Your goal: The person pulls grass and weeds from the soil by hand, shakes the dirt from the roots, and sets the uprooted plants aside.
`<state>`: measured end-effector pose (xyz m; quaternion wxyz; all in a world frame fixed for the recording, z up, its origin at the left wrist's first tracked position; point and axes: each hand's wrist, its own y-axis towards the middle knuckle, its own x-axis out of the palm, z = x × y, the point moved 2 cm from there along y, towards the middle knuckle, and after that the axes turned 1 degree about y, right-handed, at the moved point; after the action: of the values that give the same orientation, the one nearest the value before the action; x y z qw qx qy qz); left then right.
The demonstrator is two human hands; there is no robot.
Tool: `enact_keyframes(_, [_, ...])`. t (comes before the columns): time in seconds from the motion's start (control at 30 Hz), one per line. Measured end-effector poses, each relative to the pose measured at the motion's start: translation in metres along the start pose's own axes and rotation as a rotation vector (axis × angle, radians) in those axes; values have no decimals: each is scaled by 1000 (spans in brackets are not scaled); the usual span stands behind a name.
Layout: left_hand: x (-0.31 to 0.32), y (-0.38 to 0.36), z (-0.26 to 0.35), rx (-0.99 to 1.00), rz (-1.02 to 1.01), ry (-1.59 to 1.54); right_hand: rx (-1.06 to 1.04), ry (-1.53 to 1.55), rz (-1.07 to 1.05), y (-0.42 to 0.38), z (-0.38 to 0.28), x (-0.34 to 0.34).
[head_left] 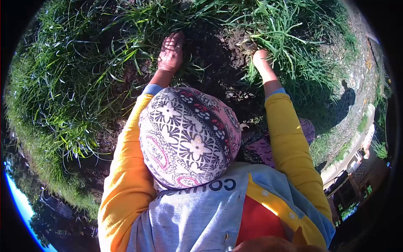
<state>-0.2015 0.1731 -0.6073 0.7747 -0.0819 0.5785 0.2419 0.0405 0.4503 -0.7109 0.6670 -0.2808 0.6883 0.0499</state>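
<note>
My left hand (170, 53) lies palm down at the edge of dark soil (210, 54), its fingers stretched out toward the grass and nothing seen in its grasp. On the other side of this soil patch, my right hand (261, 59) is closed at the base of a clump of long green grass (279, 40). Blades hide most of its fingers. Brownish roots with clinging dirt (245, 45) show beside that fist.
My knee, under patterned cloth (189, 138), rises between my arms. Dense grass (63, 84) spreads over the left side. A paved path (350, 75) with a pale kerb (365, 119) runs along the right. A shadow (342, 105) falls across the path.
</note>
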Motion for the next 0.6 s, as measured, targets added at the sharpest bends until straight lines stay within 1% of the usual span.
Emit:
enact_keyframes(0.03, [1, -1, -4, -11, -11, -10, 282, 226, -110, -76, -47, -108])
enact_keyframes(0.07, [0, 0, -4, 10, -8, 32, 113, 21, -242, -108, -18, -101])
enact_keyframes(0.1, [1, 0, -4, 36, 47, -72, -78, -168, -335, -140, 10, -94])
enact_keyframes(0.17, [2, 1, -3, 25, 29, -15, -296, 357, -26, -143, 39, -78])
enact_keyframes(0.27, [9, 0, -12, 45, 41, -96, -285, -24, -255, -95, -4, -98])
enact_keyframes(0.3, [5, 0, -11, 57, 45, -79, -182, -169, -211, -80, -26, -108])
enact_keyframes(0.37, [-7, 0, -4, 93, 24, -50, -478, 4, 48, -80, -58, -162])
enact_keyframes(0.43, [-7, 1, -1, 103, 26, -42, -388, 163, 211, -70, -70, -176])
enact_keyframes(0.47, [-5, 3, 1, 98, 41, -50, -359, -95, 297, -64, -71, -174])
enact_keyframes(0.5, [-5, 4, 2, 90, 53, -57, -89, 13, 183, -54, -67, -166])
enact_keyframes(0.57, [-9, 4, 3, 91, 60, -20, -351, -43, 292, -63, -44, -127])
enact_keyframes(0.6, [-8, 3, 3, 92, 66, -1, -418, -216, 326, -61, -28, -86])
